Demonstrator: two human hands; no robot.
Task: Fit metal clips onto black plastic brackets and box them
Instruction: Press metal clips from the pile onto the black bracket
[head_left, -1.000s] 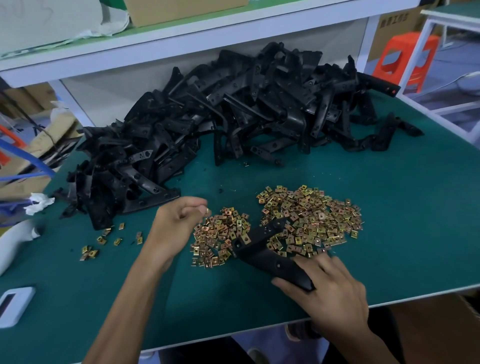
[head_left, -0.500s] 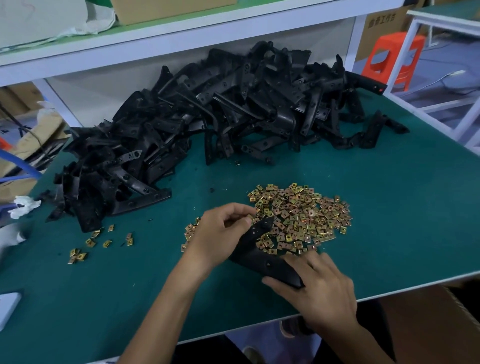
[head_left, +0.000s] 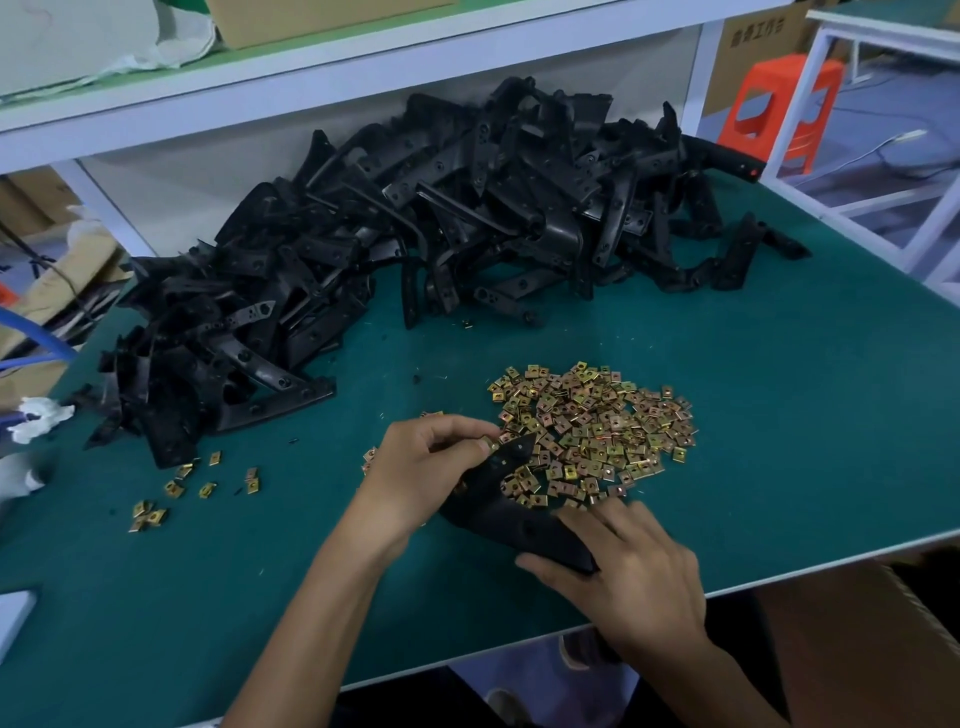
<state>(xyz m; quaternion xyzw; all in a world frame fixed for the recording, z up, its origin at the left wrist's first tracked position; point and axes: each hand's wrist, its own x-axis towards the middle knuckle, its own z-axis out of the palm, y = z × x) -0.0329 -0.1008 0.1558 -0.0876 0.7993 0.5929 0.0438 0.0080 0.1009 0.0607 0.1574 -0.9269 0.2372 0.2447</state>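
**Me:** One bracket (head_left: 506, 512) in work. It's flat on the tabletop (head_left: 779, 467) near the front edge, with its far tip in the clip heap (head_left: 592, 421).

**Q:** Hands?

**Me:** Right hand (head_left: 628, 577) grips the near end, fingers (head_left: 602, 519) over the top and thumb at the side. Left hand (head_left: 426, 467) is curled, pinching one clip (head_left: 488, 444) against the far tip.

**Q:** Step?

**Me:** Fitting. The clip is at the tip. Can't tell if it's seated.

**Q:** Next?

**Me:** My read: square the clip's mouth to the edge and push it home over the hole. The right hand needs to stop the bracket sliding. Check for other clip positions, then box it.

**Q:** Progress?

**Me:** Early, I'd say. The bracket pile (head_left: 415, 234) behind is big and bare.
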